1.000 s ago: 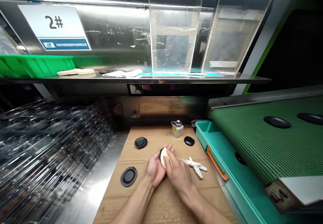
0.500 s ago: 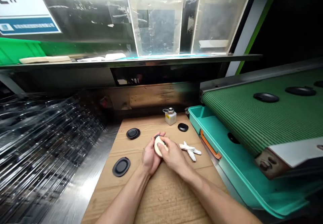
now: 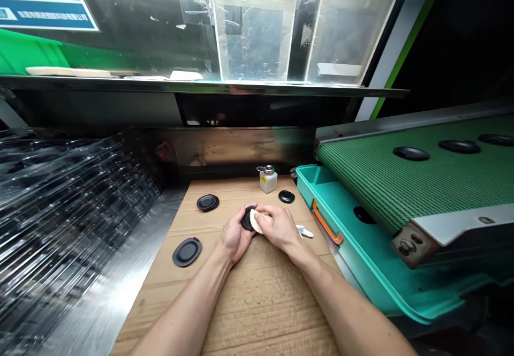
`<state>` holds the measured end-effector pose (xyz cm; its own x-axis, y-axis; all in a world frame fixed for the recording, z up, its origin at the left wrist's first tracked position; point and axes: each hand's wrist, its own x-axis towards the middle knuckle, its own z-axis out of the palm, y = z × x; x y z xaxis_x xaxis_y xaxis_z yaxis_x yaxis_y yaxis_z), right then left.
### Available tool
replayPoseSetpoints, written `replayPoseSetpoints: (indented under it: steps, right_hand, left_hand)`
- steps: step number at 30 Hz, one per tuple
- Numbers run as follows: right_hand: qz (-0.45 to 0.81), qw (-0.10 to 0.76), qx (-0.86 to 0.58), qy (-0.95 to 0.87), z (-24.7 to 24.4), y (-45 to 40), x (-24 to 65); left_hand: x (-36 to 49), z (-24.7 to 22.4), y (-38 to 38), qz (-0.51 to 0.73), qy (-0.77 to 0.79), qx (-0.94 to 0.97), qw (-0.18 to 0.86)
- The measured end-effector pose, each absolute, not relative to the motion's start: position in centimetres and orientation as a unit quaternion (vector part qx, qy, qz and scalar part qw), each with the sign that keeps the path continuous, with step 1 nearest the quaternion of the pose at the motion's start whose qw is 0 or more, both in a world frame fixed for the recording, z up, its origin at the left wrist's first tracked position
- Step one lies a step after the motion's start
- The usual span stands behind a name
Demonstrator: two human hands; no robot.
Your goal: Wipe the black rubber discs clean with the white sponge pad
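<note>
My left hand is closed round the edge of a round black plastic lid, held above the cardboard. Pinched in my right hand is a cream-coloured round pad, which overlaps the right side of that lid. Whether it is sponge or cloth I cannot make out. Partly hidden behind my right hand lie white finger cots or glove pieces. Further black lids rest on the cardboard: one at the left, stacked ones beyond it, and one at the back right.
A small square dispenser bottle stands at the back of the cardboard sheet. On the right, a green conveyor belt carries several black lids above a teal bin with an orange handle. Stacked clear trays fill the left side.
The cream pad has slid rightward across the lid, uncovering more of its black surface. Lids on the belt have moved left, toward its near end. The camera view has shifted slightly.
</note>
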<state>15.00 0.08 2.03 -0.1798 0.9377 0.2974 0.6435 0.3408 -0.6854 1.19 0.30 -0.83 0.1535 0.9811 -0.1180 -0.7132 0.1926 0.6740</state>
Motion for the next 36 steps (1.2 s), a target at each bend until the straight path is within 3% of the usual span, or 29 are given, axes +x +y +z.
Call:
replayPoseSetpoints:
  steps: [4,7,10,15,20,26,30,36]
  right_hand:
    - [0.254,0.306,-0.553,-0.732,1.7,0.1,15.0]
    - [0.305,0.332,-0.513,-0.730,1.6,0.3,14.4]
    - [0.271,0.387,-0.518,-0.713,1.2,0.7,14.2]
    - [0.285,0.337,-0.518,-0.733,0.8,0.6,14.7]
    - [0.220,0.385,-0.515,-0.733,1.4,0.3,13.9]
    - [0.255,0.351,-0.445,-0.783,1.6,0.4,14.5]
    - [0.256,0.288,-0.486,-0.784,1.6,0.8,15.9]
    - [0.260,0.335,-0.460,-0.780,1.6,0.8,15.7]
  left_hand:
    - [1.1,-0.7,0.1,0.605,0.288,0.224,0.708]
    - [1.3,-0.7,0.1,0.614,0.281,0.222,0.703]
    - [1.4,-0.8,0.2,0.613,0.260,0.215,0.714]
    - [1.5,-0.9,0.1,0.623,0.274,0.202,0.704]
    - [1.5,-1.0,0.1,0.630,0.256,0.200,0.705]
    - [1.5,-1.0,0.0,0.618,0.274,0.205,0.708]
    - [1.5,-0.8,-0.1,0.597,0.275,0.210,0.724]
    - [1.6,-0.7,0.0,0.605,0.278,0.222,0.712]
